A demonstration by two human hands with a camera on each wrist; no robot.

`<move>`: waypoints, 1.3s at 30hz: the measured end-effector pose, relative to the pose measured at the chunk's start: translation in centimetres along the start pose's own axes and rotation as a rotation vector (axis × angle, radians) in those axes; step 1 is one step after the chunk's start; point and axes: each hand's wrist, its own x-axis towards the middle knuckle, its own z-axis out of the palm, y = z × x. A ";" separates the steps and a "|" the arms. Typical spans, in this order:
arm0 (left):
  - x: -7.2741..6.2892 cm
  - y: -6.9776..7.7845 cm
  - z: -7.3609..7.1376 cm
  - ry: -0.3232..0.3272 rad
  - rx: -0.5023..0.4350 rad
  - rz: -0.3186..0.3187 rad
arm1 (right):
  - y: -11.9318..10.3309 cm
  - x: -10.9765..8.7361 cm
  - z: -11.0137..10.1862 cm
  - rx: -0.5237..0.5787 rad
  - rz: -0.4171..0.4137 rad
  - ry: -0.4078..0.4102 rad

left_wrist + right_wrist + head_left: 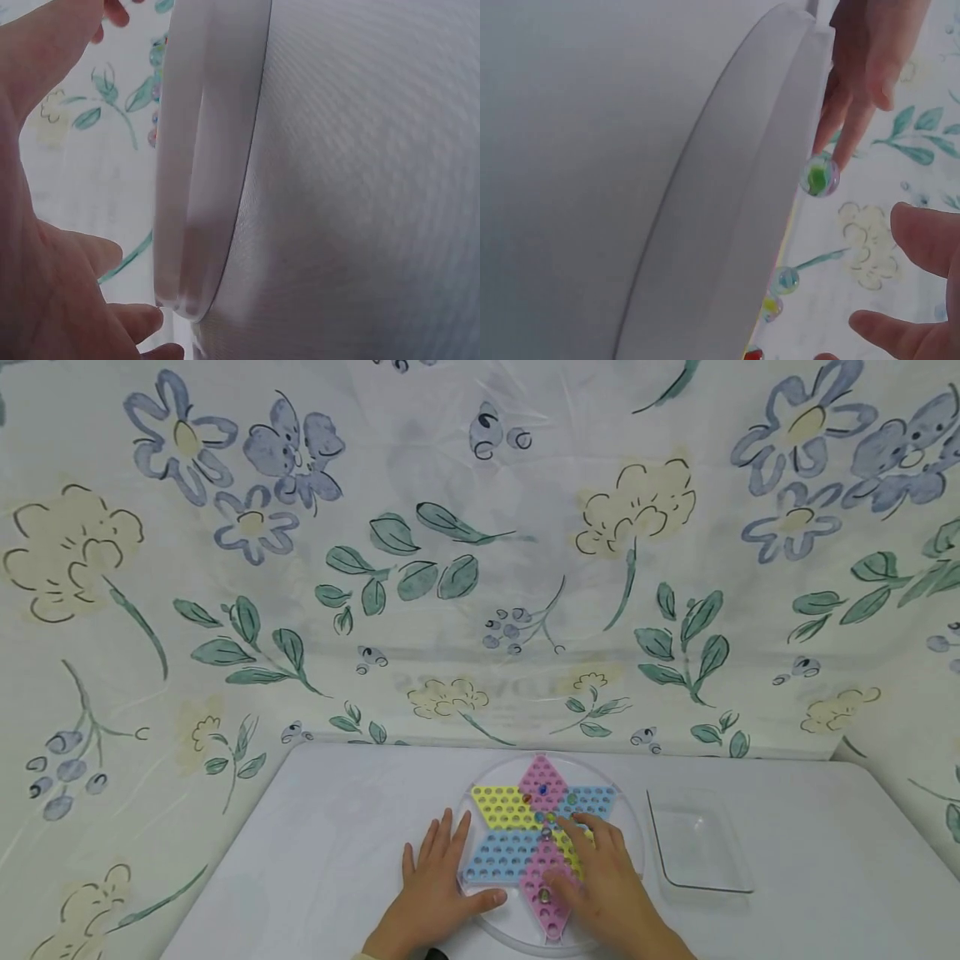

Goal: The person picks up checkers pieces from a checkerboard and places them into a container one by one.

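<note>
A round white Chinese checkers board (501,858) lies on the table, bearing a star of pink, yellow and blue hole-filled sections. Several glass marbles sit on it, among them a blue marble (543,790) in the far pink section and a clear marble (545,896) in the near one. My left hand (438,885) is spread along the board's left rim, thumb reaching over the near edge. Over the right half hovers my right hand (607,885), fingers extended toward the central marbles. In the right wrist view its thumb and fingers stand apart, beyond a green-swirled marble (820,177).
To the right of the board, a clear shallow tray (701,843) stands on the white table (817,860). A floral curtain (480,610) hangs behind the table's far edge and wraps round its sides. A small dark object (436,954) shows at the bottom edge.
</note>
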 end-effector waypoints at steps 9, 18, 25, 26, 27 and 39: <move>0.0 0.0 0.1 -0.015 0.020 -0.009 | -0.6 -0.1 0.5 0.038 0.040 -0.113; 0.0 -0.1 0.1 -0.017 0.002 -0.021 | -0.4 -0.4 0.9 0.040 -0.023 -0.111; 0.3 -0.4 0.4 -0.038 -0.003 -0.030 | -0.3 -0.6 0.8 0.039 -0.062 -0.161; 0.3 -0.4 0.4 -0.040 -0.006 -0.031 | -0.2 -0.7 0.8 0.038 -0.065 -0.176; 0.3 -0.4 0.4 -0.042 -0.007 -0.031 | -0.2 -0.7 0.8 0.037 -0.064 -0.190; 0.2 -0.4 0.4 -0.050 -0.006 -0.033 | -0.2 -0.6 0.7 0.076 -0.039 -0.257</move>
